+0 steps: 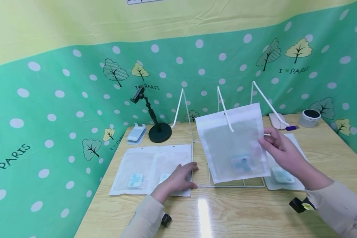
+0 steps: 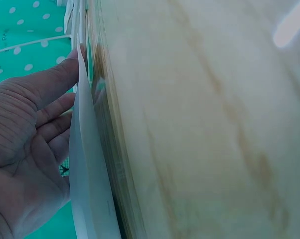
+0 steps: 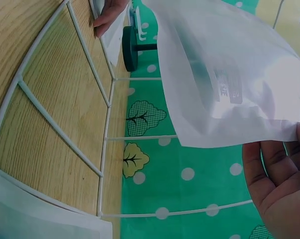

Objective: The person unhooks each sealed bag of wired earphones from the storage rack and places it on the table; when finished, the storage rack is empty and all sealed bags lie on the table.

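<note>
My right hand (image 1: pixel 281 150) pinches the right edge of a white pouch (image 1: pixel 226 138) with a translucent front. A small pale blue item (image 1: pixel 241 163) shows through low in it. The pouch stands tilted against the middle prong (image 1: pixel 222 100) of a white wire rack (image 1: pixel 235 186), the prong tip in front of its hole near the top. My left hand (image 1: pixel 178 178) lies over the right one of two flat pouches (image 1: pixel 141 152), fingertips right at the rack's left base wire. In the left wrist view, its fingers are loosely bent beside a pouch edge (image 2: pixel 87 149).
Another pouch (image 1: pixel 298 181) lies right of the rack. Behind stand a black phone stand (image 1: pixel 160 133), a pale blue folding holder (image 1: pixel 137 133), a pinkish-white flat object (image 1: pixel 276 120) and a white cylinder with a dark top (image 1: pixel 308 121). A dotted green cloth (image 1: pixel 166 72) hangs behind the table.
</note>
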### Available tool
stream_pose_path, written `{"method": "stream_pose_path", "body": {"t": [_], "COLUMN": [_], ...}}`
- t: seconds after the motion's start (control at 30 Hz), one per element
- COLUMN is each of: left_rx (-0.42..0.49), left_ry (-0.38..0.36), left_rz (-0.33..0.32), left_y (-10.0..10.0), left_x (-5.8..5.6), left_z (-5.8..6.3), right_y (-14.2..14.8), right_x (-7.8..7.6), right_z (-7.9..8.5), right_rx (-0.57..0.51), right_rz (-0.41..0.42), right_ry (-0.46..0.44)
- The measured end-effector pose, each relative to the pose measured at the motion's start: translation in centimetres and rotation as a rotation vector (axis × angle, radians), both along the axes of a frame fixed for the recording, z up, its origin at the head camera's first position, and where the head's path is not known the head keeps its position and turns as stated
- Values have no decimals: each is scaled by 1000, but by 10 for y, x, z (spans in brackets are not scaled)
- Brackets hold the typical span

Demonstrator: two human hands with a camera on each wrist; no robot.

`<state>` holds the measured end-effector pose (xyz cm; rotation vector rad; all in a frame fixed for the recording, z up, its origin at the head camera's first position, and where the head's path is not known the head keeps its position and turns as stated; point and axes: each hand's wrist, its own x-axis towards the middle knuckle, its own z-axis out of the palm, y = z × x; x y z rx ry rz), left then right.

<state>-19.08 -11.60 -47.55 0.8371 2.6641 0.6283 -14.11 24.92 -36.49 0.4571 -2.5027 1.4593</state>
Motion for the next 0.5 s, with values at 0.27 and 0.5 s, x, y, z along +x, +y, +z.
{"method": "stream_pose_path", "body": {"t": [0.27, 0.5], "left_rx": [-7, -17], "left_ry": [-10, -8], "left_rz": [3, 6], "left_y": [0, 0], "left_x": [0, -1], "left_z": [-1, -2], "right_y": [8, 17], "right_x": [11, 18], "right_z": [-1, -2], "right_rx": [-29, 7], "right_rz": [49, 57], "right_ry": [18, 33]}}
